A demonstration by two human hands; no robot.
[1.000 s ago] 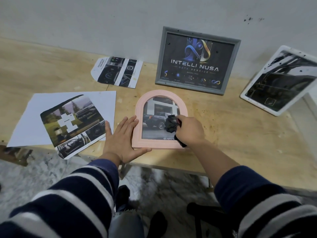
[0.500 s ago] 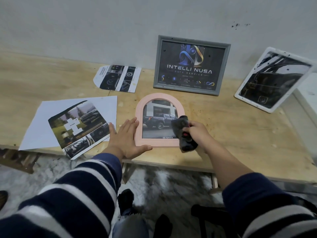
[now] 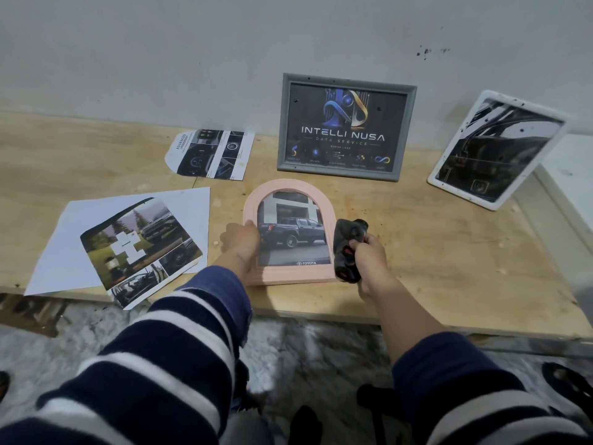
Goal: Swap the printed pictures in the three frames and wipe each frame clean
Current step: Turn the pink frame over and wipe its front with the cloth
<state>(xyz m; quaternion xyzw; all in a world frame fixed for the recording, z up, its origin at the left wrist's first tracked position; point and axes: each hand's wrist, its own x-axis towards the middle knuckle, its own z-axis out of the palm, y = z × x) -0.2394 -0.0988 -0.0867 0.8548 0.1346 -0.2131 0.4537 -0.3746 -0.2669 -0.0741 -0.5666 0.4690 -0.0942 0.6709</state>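
A pink arched frame with a picture of a dark pickup truck lies near the table's front edge. My left hand grips its left side, fingers curled around the edge. My right hand holds a dark cloth just off the frame's right side. A grey frame with an "Intelli Nusa" print leans upright against the wall behind. A white frame with a dark picture leans at the back right.
Two loose printed pictures lie on the left: a large sheet with a car collage near the front edge, and a smaller print near the wall. The plywood table ends at a white ledge on the right.
My right hand drew the cloth off the glass to the frame's right side. My left hand went from lying flat beside the frame to gripping its left edge.
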